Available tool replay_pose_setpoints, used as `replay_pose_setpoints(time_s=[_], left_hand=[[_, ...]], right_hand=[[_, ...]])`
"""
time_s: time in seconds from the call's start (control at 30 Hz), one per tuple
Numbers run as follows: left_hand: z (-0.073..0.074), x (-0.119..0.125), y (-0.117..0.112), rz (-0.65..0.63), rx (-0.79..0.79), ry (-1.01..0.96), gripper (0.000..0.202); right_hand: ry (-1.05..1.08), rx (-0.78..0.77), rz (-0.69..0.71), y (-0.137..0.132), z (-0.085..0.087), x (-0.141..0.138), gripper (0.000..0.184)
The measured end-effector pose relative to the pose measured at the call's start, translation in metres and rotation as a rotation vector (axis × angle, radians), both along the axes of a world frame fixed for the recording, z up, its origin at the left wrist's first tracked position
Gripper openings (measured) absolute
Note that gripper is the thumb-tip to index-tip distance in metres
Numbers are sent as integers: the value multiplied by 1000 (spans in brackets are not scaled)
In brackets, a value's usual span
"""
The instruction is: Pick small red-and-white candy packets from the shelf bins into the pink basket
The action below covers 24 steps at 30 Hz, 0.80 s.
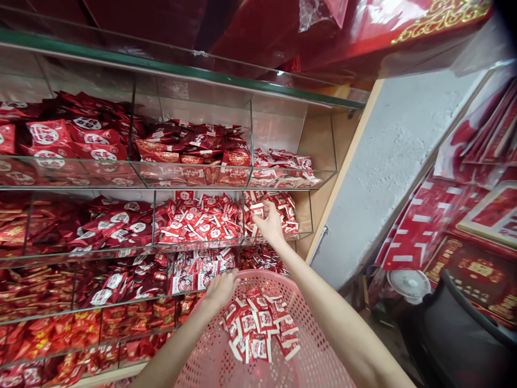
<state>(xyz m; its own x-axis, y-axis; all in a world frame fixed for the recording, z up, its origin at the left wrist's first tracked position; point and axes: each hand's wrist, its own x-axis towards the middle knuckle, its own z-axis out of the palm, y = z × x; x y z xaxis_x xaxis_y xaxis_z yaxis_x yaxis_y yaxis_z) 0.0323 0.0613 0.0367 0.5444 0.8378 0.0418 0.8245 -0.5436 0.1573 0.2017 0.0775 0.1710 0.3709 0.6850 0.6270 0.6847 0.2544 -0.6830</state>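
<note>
L hand clenched over far-left part of the rim of pink basket. Just right of L hand and lower, inside basket, loose pile of red-and-white pkts. Ahead and to the right of L hand, R hand reaching into shelf compt., pinching one small pkt b/w thumb and fingers. Around and beyond R hand, more pkts in same compt.; cannot tell if same kind as in basket, because of too small print.

For good work: pinch by flat end, not by filled middle. Lift fully over front glass strip before drawing back, not scraping wrist on edge. W/ L hand, hold basket close under R hand, to catch any dropped pkt. Mind also glass divider just left of R hand; w/o care, possible mixing w/ similar pkts on its other side.

Above R hand, upper shelf w/ other red-white pkts. Well apart, to right of R hand, grey wall, then red decorations.
</note>
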Motion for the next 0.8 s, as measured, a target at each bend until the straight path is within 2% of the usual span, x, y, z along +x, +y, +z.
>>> replay_pose_setpoints(time_s=[0.13,0.23,0.33,0.43,0.53,0.6,0.7,0.8], left_hand=[[0,0,0,-4,4,1,36],[2,0,-1,-2,-3,5,37],[2,0,-2,9,-12,7,37],[1,0,-2,26,-16,-3,38],[1,0,-2,21,-18,-12,39],[1,0,-2,10,-14,-13,38],[1,0,-1,8,-11,-12,38],[0,0,0,8,-11,-8,37]], right_hand=[[159,213,64,-28,7,6,50],[151,222,91,-63,-1,9,49],[72,46,148,-92,-27,13,48],[-16,-223,205,-108,-68,20,44],[-74,-505,166,-114,-107,27,43],[-137,-660,105,-116,-125,29,36],[-286,-812,9,-119,-139,26,26],[-412,-897,-58,-120,-141,17,28]])
